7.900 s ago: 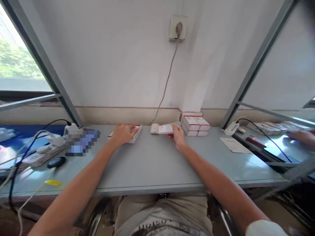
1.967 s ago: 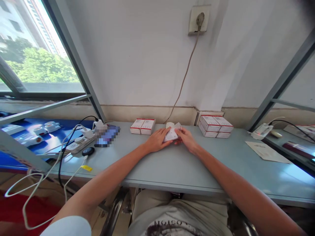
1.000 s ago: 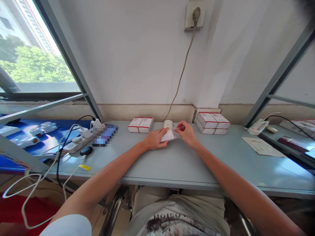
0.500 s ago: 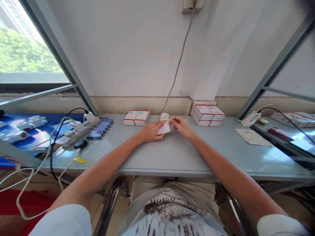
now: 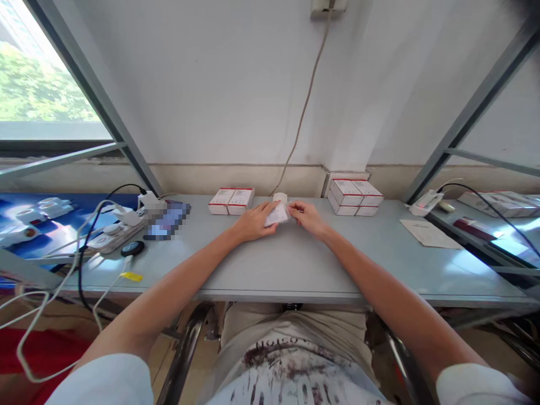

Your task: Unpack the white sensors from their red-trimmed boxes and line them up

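Observation:
Near the back middle of the grey table, my left hand (image 5: pixel 255 221) is closed on a small white packet (image 5: pixel 276 215) that looks wrapped in clear plastic. Its thumb lies along the near side and its fingers along the far side. My right hand (image 5: pixel 307 217) has its fingers pinched together at the packet's right edge, on the clear plastic. Just behind the packet a small white object (image 5: pixel 280 197) is partly hidden. White boxes with red edges (image 5: pixel 231 201) stand to the left of my left hand.
Stacked white and red boxes (image 5: pixel 355 197) stand at the back right, with a paper sheet (image 5: pixel 430 233) farther right. On the left lie a blurred phone (image 5: pixel 167 221), a power strip (image 5: pixel 112 236), a round black device (image 5: pixel 133 248) and cables. Metal frame posts rise at both sides.
My right hand's fingers have drawn closer together at the packet's right edge. The packet has tilted and turned slightly in my left hand. The whole view has shifted a little.

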### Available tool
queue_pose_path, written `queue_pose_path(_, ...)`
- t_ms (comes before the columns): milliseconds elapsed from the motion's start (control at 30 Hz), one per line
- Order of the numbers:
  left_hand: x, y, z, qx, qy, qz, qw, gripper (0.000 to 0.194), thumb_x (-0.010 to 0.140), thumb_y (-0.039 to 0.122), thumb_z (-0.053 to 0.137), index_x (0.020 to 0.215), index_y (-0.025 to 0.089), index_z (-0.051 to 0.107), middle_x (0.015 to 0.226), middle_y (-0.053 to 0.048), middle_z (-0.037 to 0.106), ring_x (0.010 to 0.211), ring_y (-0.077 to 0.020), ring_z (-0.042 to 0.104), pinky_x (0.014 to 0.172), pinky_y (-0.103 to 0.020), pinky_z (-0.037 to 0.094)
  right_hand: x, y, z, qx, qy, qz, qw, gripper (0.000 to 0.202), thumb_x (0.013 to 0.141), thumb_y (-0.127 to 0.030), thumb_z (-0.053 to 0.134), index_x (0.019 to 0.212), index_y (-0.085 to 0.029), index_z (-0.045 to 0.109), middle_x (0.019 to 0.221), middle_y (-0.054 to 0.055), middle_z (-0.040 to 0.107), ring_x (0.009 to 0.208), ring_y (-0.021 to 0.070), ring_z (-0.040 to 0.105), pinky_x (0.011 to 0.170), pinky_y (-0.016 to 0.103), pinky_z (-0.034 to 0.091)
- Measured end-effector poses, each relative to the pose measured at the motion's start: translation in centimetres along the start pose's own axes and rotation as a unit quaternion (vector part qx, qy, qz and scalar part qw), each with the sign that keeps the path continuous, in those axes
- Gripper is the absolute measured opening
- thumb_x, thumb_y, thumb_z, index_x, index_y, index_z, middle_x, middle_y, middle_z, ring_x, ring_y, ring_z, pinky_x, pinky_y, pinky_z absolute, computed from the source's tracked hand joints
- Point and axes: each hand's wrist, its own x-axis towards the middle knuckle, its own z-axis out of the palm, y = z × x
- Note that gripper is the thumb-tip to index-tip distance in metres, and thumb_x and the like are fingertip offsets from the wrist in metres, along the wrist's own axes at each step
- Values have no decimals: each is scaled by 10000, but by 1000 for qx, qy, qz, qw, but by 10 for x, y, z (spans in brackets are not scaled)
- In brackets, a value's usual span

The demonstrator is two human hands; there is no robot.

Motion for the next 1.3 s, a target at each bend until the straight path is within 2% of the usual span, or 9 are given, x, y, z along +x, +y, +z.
queue_pose_path(133, -1, -5, 2, 14, 17, 15, 1000, 679, 1044, 595, 601, 1594, 228, 446, 1332, -145, 662, 1136, -333, 716, 845, -397, 589, 0, 1, -1, 14, -14, 10, 1000, 425, 871, -638, 696, 812, -233, 580, 686, -46, 512, 623, 131, 471, 612, 296, 391)
queue_pose_path(233, -1, -9, 3, 17, 38, 29, 999, 707, 1053, 680, 545, 1578, 213, 464, 1297, -155, 674, 1116, -339, 724, 841, -412, 597, 1, 1, 0, 37, -2, 18, 999, 453, 881, -675, 679, 840, -233, 589, 720, -25, 568, 618, 129, 492, 620, 303, 415)
queue_pose_path(333, 0, -13, 5, 8, 75, 44, 996, 706, 1067, 685, 507, 1563, 183, 474, 1323, -178, 673, 1157, -347, 714, 910, -452, 600, 2, -1, 0, 79, 10, 12, 997, 446, 866, -667, 705, 884, -237, 589, 795, -6, 643, 572, 104, 451, 578, 291, 383)
queue_pose_path(433, 2, -18, 6, -10, 113, 65, 991, 673, 1078, 647, 519, 1571, 191, 469, 1359, -178, 674, 1230, -343, 687, 1029, -493, 573, 2, -2, -1, 106, 0, 23, 994, 422, 846, -632, 731, 967, -242, 622, 707, -24, 634, 520, 101, 400, 535, 281, 325)
queue_pose_path(533, 3, -20, 7, -20, 140, 81, 987, 663, 1075, 634, 540, 1576, 204, 472, 1356, -172, 685, 1227, -335, 690, 1052, -503, 566, 1, -3, -2, 92, -12, 34, 995, 420, 839, -597, 744, 1037, -233, 674, 655, -27, 640, 498, 102, 383, 521, 282, 299)
queue_pose_path(733, 4, -17, 3, -14, 180, 98, 979, 674, 1082, 604, 547, 1605, 192, 441, 1382, -179, 683, 1241, -342, 683, 1075, -532, 561, -3, -6, 1, 44, -23, -2, 999, 440, 887, -671, 715, 884, -235, 658, 701, -10, 648, 520, 105, 417, 520, 290, 334)
queue_pose_path(933, 4, -14, 0, -32, 175, 102, 979, 622, 1105, 566, 517, 1606, 204, 450, 1385, -180, 672, 1253, -329, 682, 1086, -530, 561, -7, -14, 6, 1, -30, -55, 998, 450, 927, -670, 684, 845, -246, 558, 746, -18, 618, 532, 106, 430, 508, 291, 326)
queue_pose_path(1133, 2, -14, 2, -39, 160, 97, 982, 598, 1112, 551, 514, 1599, 210, 453, 1411, -169, 671, 1260, -320, 688, 1059, -489, 580, -9, -11, 8, -19, -43, -80, 996, 436, 995, -629, 615, 810, -241, 540, 743, -22, 587, 581, 119, 438, 568, 305, 346)
queue_pose_path(1300, 2, -15, 3, -51, 153, 85, 983, 713, 1072, 645, 532, 1645, 248, 380, 1429, -159, 668, 1262, -329, 692, 1040, -487, 590, -8, -6, 8, -48, -38, -75, 995, 449, 1021, -628, 565, 795, -241, 540, 720, -24, 558, 612, 137, 451, 596, 307, 362)
